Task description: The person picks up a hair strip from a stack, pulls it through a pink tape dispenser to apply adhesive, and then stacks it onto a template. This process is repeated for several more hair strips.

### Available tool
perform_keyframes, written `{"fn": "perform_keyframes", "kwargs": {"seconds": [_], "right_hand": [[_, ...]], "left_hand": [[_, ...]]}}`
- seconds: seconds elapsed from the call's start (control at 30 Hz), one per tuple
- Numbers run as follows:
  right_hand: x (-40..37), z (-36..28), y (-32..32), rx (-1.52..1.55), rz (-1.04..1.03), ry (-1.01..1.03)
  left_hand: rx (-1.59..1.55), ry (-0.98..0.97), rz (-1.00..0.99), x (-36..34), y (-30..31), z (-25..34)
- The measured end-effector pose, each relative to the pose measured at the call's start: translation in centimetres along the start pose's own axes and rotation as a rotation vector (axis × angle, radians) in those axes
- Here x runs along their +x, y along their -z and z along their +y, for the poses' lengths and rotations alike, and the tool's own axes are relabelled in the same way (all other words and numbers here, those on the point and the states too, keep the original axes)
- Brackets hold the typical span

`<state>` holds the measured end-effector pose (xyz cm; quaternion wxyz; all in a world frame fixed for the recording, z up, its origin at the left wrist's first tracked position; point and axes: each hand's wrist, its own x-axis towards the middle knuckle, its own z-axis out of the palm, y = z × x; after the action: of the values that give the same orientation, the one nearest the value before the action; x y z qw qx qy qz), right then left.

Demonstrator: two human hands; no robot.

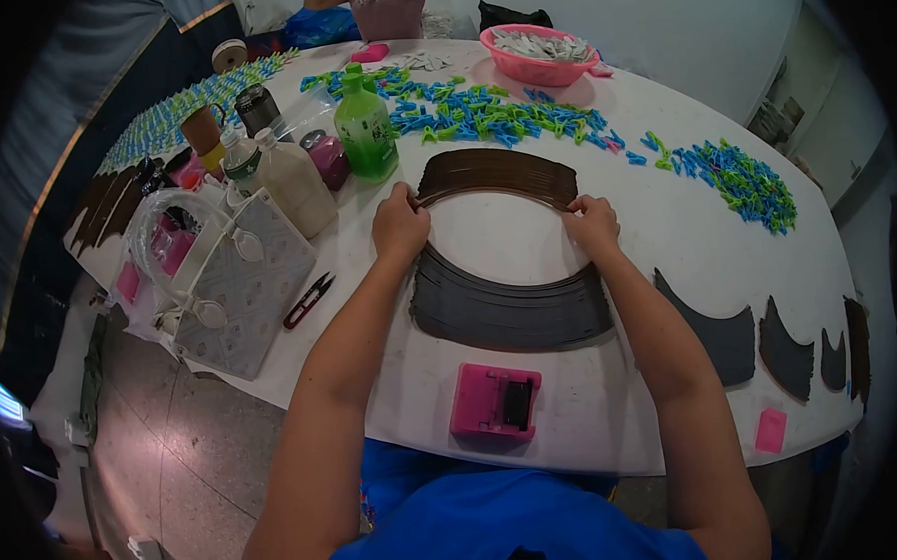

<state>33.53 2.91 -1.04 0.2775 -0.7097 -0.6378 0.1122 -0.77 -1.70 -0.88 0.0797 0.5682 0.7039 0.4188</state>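
A dark brown curved strip (497, 173), streaked lengthwise and glossy like a hair weft, arches across the middle of the white table. My left hand (402, 222) pinches its lower left corner with fingers closed. At the opposite end, my right hand (593, 224) grips the lower right corner between thumb and fingers. Nearer to me lies a darker, grey-black curved strip (510, 309), bowed the other way, so the two frame an oval of white tabletop. A pink device with a black roller (496, 404) sits just below it.
Blue and green clips (501, 113) are scattered behind, with a heap (740, 182) at right. A pink basin (539, 61) stands at the back. Left are a green bottle (365, 128), a white bag (244, 289) and thread snips (308, 300). More dark pieces (787, 350) lie right. Another person (389, 7) is beyond.
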Motion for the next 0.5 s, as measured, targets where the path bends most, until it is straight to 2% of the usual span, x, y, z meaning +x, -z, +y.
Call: {"fn": "perform_keyframes", "kwargs": {"seconds": [0.5], "right_hand": [[-0.13, -0.17, 0.18, 0.020, -0.006, -0.012]], "left_hand": [[0.021, 0.034, 0.020, -0.29, 0.50, 0.75]]}}
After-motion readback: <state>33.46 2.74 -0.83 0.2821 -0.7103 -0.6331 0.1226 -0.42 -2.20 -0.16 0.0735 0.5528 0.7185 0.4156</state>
